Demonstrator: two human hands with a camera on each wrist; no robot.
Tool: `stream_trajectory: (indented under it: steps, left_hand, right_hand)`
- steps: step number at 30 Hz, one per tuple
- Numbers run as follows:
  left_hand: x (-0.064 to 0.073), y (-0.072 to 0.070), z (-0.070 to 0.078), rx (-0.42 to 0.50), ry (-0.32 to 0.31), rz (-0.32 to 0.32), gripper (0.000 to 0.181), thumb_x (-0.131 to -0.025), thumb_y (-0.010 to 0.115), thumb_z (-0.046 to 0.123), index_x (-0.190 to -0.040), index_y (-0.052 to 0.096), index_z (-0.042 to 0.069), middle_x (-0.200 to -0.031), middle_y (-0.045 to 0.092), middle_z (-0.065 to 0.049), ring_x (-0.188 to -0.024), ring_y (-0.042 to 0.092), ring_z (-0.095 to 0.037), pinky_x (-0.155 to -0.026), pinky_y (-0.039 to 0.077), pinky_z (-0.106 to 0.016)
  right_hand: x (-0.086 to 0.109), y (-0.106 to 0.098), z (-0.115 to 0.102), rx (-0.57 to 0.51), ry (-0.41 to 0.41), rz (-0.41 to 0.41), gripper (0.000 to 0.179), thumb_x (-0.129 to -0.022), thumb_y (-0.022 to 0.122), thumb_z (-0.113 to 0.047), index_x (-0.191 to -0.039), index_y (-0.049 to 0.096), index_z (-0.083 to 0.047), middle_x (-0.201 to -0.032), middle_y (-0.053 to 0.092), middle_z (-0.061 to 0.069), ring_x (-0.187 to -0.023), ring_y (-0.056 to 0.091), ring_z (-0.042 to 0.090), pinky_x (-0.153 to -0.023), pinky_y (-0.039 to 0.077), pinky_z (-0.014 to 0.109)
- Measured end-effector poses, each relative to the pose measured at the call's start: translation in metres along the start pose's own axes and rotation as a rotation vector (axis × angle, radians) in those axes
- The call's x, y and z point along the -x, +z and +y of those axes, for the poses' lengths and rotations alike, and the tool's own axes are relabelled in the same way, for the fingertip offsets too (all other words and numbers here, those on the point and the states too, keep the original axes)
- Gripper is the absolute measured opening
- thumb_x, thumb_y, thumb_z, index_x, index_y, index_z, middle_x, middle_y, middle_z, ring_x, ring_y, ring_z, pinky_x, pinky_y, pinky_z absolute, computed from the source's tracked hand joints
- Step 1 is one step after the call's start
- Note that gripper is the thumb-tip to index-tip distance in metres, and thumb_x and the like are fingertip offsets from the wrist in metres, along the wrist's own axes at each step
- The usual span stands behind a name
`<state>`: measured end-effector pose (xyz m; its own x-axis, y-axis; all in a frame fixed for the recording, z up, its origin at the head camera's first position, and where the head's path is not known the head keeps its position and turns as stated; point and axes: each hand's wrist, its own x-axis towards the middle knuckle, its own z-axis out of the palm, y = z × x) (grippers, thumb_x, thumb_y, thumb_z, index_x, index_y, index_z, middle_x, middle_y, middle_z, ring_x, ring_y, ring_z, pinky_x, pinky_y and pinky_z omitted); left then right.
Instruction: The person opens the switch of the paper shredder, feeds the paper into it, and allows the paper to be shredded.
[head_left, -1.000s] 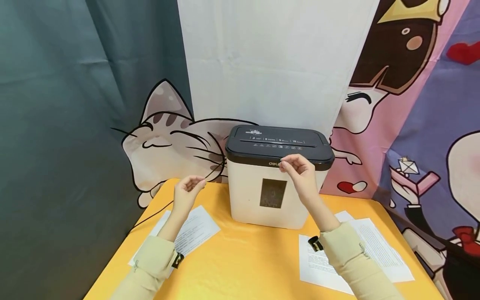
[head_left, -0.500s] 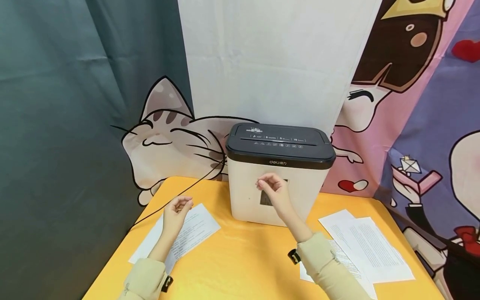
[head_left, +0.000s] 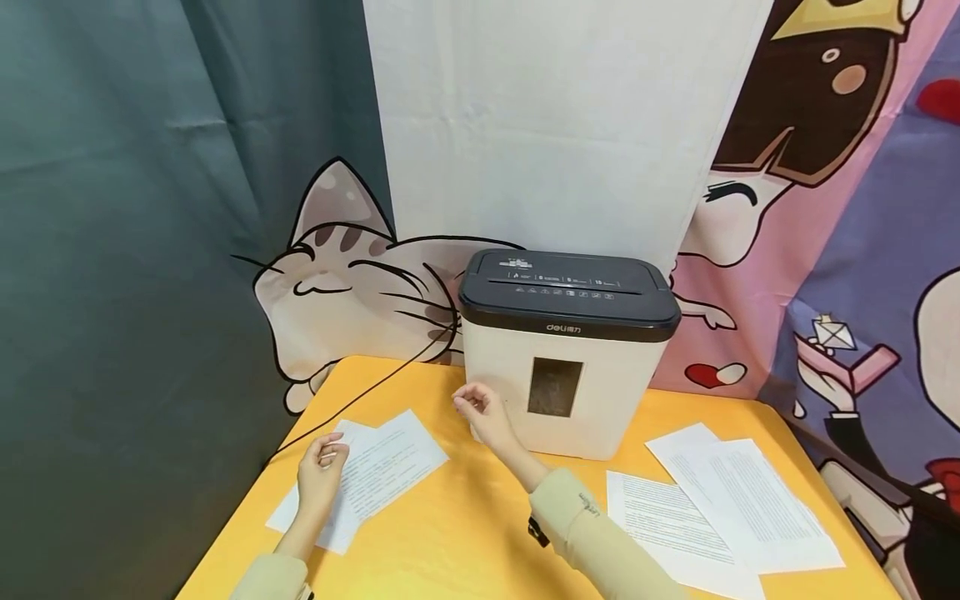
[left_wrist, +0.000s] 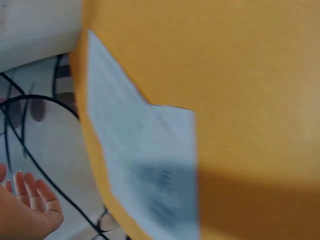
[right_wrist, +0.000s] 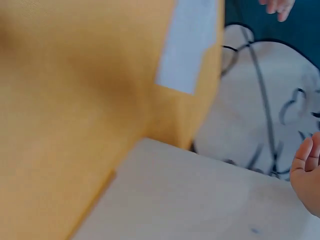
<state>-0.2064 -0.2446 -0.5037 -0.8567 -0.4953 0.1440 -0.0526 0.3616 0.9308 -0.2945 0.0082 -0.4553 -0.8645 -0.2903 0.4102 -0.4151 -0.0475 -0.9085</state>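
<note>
My left hand [head_left: 321, 467] hovers over the printed sheets [head_left: 393, 458] on the table's left side, fingers loosely curled with nothing in them. In the left wrist view, the same hand [left_wrist: 32, 207] shows at the lower left, beside the sheets [left_wrist: 140, 135]. A white paper shredder [head_left: 495, 367] with a dark lid [head_left: 562, 287] stands at the back. My right hand [head_left: 487, 412] is raised in front of its lower left corner, fingers bent loosely and holding nothing. At the right wrist view's edge, that hand [right_wrist: 306, 175] overlaps the shredder's white side [right_wrist: 190, 200].
More printed sheets [head_left: 772, 508] lie overlapping on the right of the yellow-covered table [head_left: 450, 542]. A black cord [head_left: 360, 397] runs from the shredder down the left edge. Printed cloth backdrops [head_left: 555, 125] hang close behind the table.
Both hands have come down and to the left. The right hand has moved from the shredder's front upper edge to its lower left corner; the left is now lower over the left sheets.
</note>
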Motion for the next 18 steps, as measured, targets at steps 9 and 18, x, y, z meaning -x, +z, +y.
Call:
stream_trajectory:
  steps: [9, 18]
  left_hand:
    - [0.005, -0.007, -0.025, -0.07, -0.16, -0.169, 0.043, -0.094, 0.051, 0.013, -0.131, 0.041, -0.006, -0.113, 0.053, -0.026, -0.088, 0.057, -0.02, -0.066, 0.044, -0.021]
    - [0.01, -0.009, -0.04, -0.051, -0.295, -0.291, 0.061, -0.096, 0.045, 0.018, -0.14, 0.018, -0.015, -0.135, 0.026, -0.041, -0.12, 0.036, -0.053, -0.095, 0.04, -0.053]
  right_hand:
    - [0.014, 0.016, 0.01, 0.112, 0.1, -0.13, 0.013, -0.089, 0.054, 0.01, -0.095, 0.056, 0.02, -0.091, 0.058, 0.038, -0.076, 0.056, 0.04, -0.066, 0.044, 0.016]
    - [0.026, 0.03, 0.057, 0.12, 0.301, -0.18, 0.031, -0.091, 0.051, 0.006, -0.118, 0.049, 0.019, -0.119, 0.052, 0.036, -0.107, 0.052, 0.049, -0.089, 0.049, 0.045]
